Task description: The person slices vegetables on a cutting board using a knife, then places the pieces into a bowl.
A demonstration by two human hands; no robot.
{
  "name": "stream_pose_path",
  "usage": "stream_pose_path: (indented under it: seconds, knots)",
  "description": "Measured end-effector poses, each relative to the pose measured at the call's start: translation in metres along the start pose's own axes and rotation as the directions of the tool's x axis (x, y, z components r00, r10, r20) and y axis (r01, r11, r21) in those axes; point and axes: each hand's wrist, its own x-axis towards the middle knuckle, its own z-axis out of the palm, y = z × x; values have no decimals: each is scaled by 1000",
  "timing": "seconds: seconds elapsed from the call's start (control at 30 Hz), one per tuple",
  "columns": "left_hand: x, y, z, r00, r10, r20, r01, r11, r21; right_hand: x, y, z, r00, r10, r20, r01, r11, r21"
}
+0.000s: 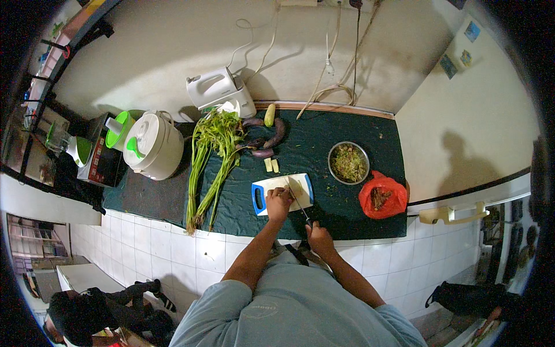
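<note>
A white cutting board with blue ends (307,200) lies near the front of the dark green table cover. My left hand (279,202) presses down on its middle, fingers bent over a small pale piece that is mostly hidden. In my right hand (319,236) is the black handle of a kitchen knife (297,198); its blade crosses the board just right of my left fingertips. Two pale cut vegetable pieces (272,165) lie behind the board. Farther back are purple eggplants (275,134) and a yellow-green cucumber-like vegetable (269,115). Long-stemmed leafy greens (217,160) lie to the left.
To the right stand a metal bowl of shredded vegetables (348,162) and an open red plastic bag (382,195). A rice cooker (153,145) is on the left, a white hand mixer (221,92) at the back wall. Another person (108,310) is at lower left.
</note>
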Motion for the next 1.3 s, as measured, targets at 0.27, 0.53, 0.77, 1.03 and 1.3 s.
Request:
stream_pose_path:
  seconds: [0.27,0.53,0.77,1.03,1.3]
  knots:
    - [1,-7,13,999,-27,-32,26,999,-24,4,0,7,997,-50,-63,51,998,23]
    - [7,-8,13,999,-31,-33,30,999,-12,7,-6,-2,999,-27,-20,27,1000,14]
    - [14,-6,11,996,-26,-83,27,1000,11,13,8,18,990,86,116,-91,995,32]
    - [21,11,-8,991,-132,21,127,980,156,24,0,23,998,-39,-45,44,993,110]
    - [22,-1,4,989,-150,-19,151,974,167,17,-3,8,986,161,42,-164,983,84]
